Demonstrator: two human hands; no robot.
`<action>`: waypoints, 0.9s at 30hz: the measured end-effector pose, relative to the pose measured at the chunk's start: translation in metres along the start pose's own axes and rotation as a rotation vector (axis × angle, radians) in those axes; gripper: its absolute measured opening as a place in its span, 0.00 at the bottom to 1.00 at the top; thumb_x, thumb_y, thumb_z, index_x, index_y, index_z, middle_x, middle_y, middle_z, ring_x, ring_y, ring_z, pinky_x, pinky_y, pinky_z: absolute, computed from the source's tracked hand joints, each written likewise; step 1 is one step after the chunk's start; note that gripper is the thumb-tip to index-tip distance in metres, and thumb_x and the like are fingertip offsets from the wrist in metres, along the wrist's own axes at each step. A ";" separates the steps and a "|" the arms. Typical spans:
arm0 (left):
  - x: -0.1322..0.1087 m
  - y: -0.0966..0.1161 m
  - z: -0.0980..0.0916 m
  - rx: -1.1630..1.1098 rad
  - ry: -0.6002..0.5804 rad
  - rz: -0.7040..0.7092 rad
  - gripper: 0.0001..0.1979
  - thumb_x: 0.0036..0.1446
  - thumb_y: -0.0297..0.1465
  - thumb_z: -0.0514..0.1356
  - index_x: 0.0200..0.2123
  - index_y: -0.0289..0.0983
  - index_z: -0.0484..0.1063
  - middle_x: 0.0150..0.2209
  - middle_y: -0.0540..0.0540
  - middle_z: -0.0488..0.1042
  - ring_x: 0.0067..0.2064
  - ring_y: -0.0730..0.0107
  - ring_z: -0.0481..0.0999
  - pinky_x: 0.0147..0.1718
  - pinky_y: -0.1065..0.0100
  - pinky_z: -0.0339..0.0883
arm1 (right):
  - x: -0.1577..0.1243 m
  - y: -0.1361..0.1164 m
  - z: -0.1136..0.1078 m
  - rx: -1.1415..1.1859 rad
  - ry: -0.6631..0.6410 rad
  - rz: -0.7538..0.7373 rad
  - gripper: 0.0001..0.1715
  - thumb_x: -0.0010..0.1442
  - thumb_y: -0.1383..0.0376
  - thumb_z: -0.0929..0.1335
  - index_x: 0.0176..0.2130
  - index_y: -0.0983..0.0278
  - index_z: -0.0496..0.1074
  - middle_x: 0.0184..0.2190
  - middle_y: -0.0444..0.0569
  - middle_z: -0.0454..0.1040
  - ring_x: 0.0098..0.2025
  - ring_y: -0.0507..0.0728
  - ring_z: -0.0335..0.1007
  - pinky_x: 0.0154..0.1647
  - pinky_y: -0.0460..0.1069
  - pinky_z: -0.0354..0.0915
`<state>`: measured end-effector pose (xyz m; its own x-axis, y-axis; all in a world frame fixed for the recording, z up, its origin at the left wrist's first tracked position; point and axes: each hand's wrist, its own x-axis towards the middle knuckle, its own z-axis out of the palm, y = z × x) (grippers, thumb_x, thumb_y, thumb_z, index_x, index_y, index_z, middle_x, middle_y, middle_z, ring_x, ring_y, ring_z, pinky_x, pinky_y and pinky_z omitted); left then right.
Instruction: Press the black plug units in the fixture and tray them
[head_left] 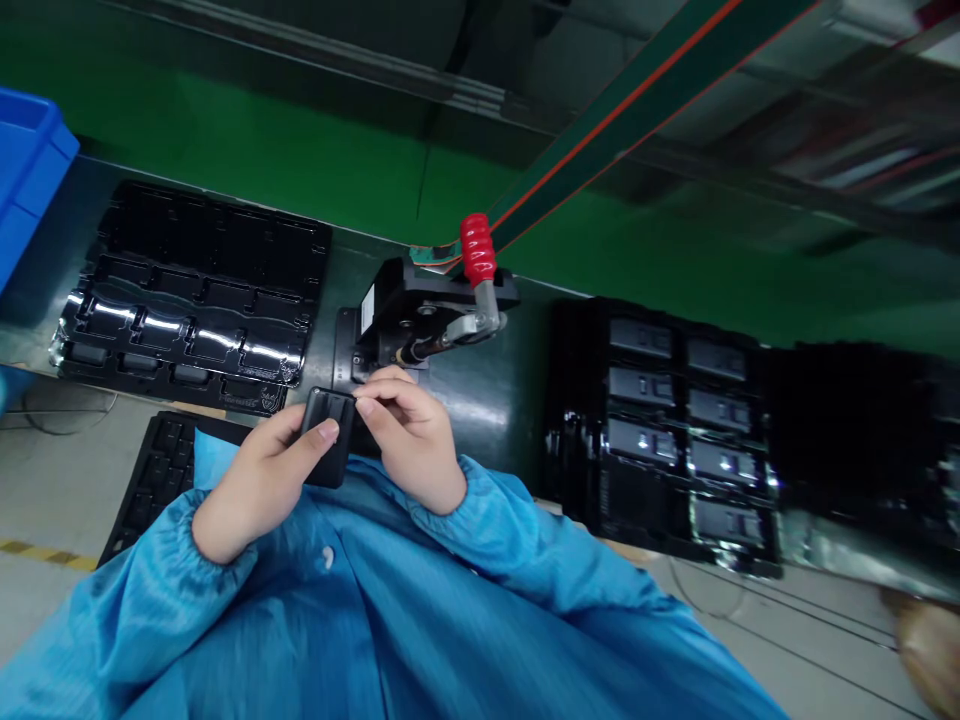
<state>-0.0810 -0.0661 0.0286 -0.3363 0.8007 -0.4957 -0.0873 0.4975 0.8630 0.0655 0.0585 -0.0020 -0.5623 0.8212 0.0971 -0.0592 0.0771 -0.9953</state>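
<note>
A flat, black rectangular plastic case (324,466) with rounded corners is held in front of my blue smock. My left hand (271,462) is closed on it, the thumb lying across its face. At the case's upper right corner, the thumb and fingers of my right hand (414,432) are pinched together. Whether they grip that corner or something tiny there is too small to tell. Just beyond both hands stands a black toggle clamp fixture (420,310) with a red handle grip (478,248).
Black moulded trays (202,275) lie on the left of the dark bench. On the right, another tray (649,495) holds several black cases, beside a blurred dark stack (855,440). A blue bin (30,165) sits far left. A black tray (154,470) juts below the bench edge.
</note>
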 end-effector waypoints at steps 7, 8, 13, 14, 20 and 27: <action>-0.003 0.002 0.001 0.064 0.034 0.025 0.20 0.68 0.50 0.62 0.40 0.37 0.80 0.33 0.49 0.75 0.36 0.65 0.71 0.34 0.66 0.65 | -0.006 0.006 0.002 0.100 -0.015 0.141 0.07 0.65 0.58 0.75 0.39 0.58 0.80 0.37 0.47 0.73 0.38 0.55 0.70 0.39 0.51 0.69; -0.003 0.002 0.002 0.071 0.040 0.034 0.20 0.68 0.49 0.62 0.40 0.37 0.81 0.34 0.49 0.75 0.36 0.64 0.71 0.35 0.66 0.65 | -0.007 0.008 0.003 0.134 -0.015 0.191 0.07 0.64 0.57 0.75 0.39 0.58 0.80 0.37 0.46 0.73 0.37 0.54 0.69 0.38 0.51 0.69; -0.004 0.004 0.002 0.113 0.026 0.094 0.19 0.69 0.49 0.61 0.43 0.39 0.82 0.39 0.47 0.80 0.41 0.61 0.77 0.40 0.64 0.69 | -0.007 0.003 0.006 0.320 -0.004 0.454 0.10 0.58 0.57 0.76 0.37 0.59 0.76 0.29 0.42 0.70 0.29 0.51 0.62 0.32 0.48 0.62; -0.004 0.004 0.002 0.123 0.015 0.104 0.19 0.70 0.48 0.61 0.42 0.39 0.81 0.41 0.46 0.81 0.42 0.60 0.78 0.42 0.64 0.70 | -0.006 -0.001 0.006 0.349 -0.004 0.491 0.10 0.56 0.58 0.76 0.37 0.59 0.76 0.28 0.41 0.69 0.28 0.51 0.62 0.32 0.48 0.61; -0.004 0.001 0.001 0.172 -0.008 0.129 0.20 0.71 0.49 0.60 0.39 0.39 0.79 0.46 0.44 0.82 0.48 0.58 0.79 0.46 0.62 0.70 | 0.000 -0.019 0.003 0.455 -0.022 0.644 0.11 0.52 0.61 0.75 0.35 0.61 0.74 0.24 0.38 0.68 0.27 0.50 0.62 0.31 0.47 0.58; -0.003 0.001 0.003 0.210 -0.004 0.128 0.20 0.71 0.48 0.60 0.37 0.39 0.77 0.41 0.45 0.81 0.43 0.60 0.77 0.42 0.61 0.69 | 0.004 -0.025 -0.001 0.366 -0.051 0.677 0.08 0.53 0.61 0.73 0.34 0.61 0.72 0.22 0.38 0.67 0.26 0.50 0.62 0.30 0.47 0.58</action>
<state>-0.0768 -0.0670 0.0313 -0.3288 0.8628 -0.3840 0.1533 0.4499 0.8798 0.0652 0.0601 0.0236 -0.6102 0.5945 -0.5236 0.0477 -0.6322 -0.7734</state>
